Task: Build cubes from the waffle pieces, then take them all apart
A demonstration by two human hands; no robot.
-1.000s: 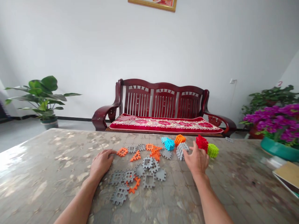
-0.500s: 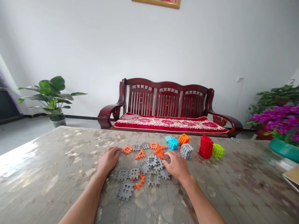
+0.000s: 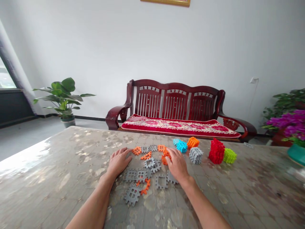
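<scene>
- Fingers of the left hand (image 3: 119,162) lie parted, palm down on the table (image 3: 59,178), tips close to an orange plate (image 3: 136,150); the right hand (image 3: 177,166) curls over orange pieces (image 3: 164,160), and I cannot tell whether it pinches one.
- With twelve towards the wooden bench (image 3: 175,105) and the flat pieces as centre, a teal pot (image 3: 296,154) at three holds purple flowers (image 3: 289,122); a dark pot (image 3: 68,122) at ten holds a broad-leaved plant (image 3: 64,98).
- Flat toothed pieces look plastic: an orange triangle (image 3: 146,156) at eleven, a square gray frame (image 3: 161,182) at five, a windowed gray square (image 3: 132,194) at seven, beside a curved orange piece (image 3: 145,187).
- Knobbly blocks sit around two: cyan block (image 3: 182,146), orange block (image 3: 193,142), gray block (image 3: 196,155), then the taller red block (image 3: 216,151) just beside the lime block (image 3: 230,156).
- Mottled, shiny covering tops the table; red floral cloth (image 3: 178,126) covers the bench seat.
</scene>
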